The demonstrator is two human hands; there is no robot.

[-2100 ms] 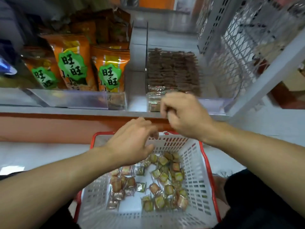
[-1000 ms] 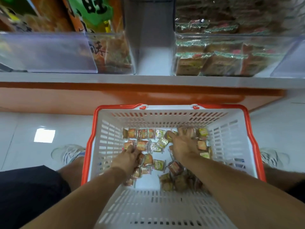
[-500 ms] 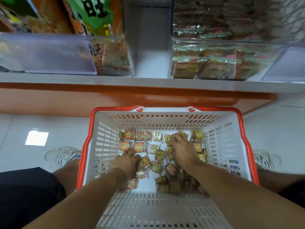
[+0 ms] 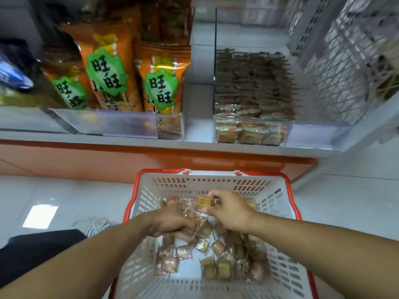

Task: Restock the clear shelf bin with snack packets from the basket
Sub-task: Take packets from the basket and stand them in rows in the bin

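A white basket with a red rim (image 4: 138, 186) stands on the floor below the shelf, with several small snack packets (image 4: 220, 249) loose on its bottom. My right hand (image 4: 231, 210) is raised above them and pinches one packet (image 4: 203, 201) between thumb and fingers. My left hand (image 4: 172, 223) is lower, fingers curled over packets near the basket's middle; what it holds is hidden under the hand. The clear shelf bin (image 4: 250, 130) sits on the shelf above right, with rows of the same packets stacked inside.
Tall orange snack bags (image 4: 108, 78) with green labels stand in the bin to the left on the white shelf (image 4: 194, 145). A white wire rack (image 4: 345, 61) rises at the right. My shoe (image 4: 101, 225) rests on the pale floor left of the basket.
Both hands have lifted from the packet pile. My right hand has come up with one packet pinched. My head has tilted up, showing more of the shelf.
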